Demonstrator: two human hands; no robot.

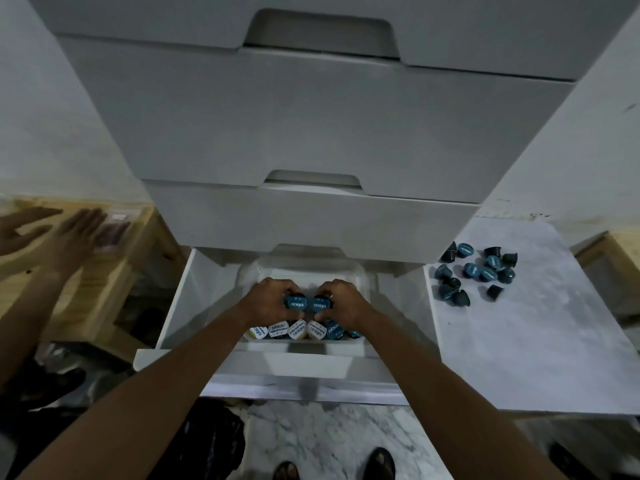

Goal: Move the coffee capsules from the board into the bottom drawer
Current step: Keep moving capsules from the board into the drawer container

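The bottom drawer (173,306) of a white cabinet stands pulled out. Inside it a clear plastic tray (358,342) holds a row of white and blue coffee capsules (294,330) along its near side. Both hands hover over that tray. My left hand (266,299) is closed around a blue capsule (295,303), and my right hand (343,301) is closed around another blue capsule (320,304); the two capsules touch side by side. To the right, several dark blue capsules (476,271) lie scattered on a pale marble board (519,334).
Two shut drawers (311,133) overhang the open one. Another person's hands (62,233) reach over a wooden crate (104,271) at the left. My sandalled feet (381,464) stand on marble floor below, beside a dark bag (207,438).
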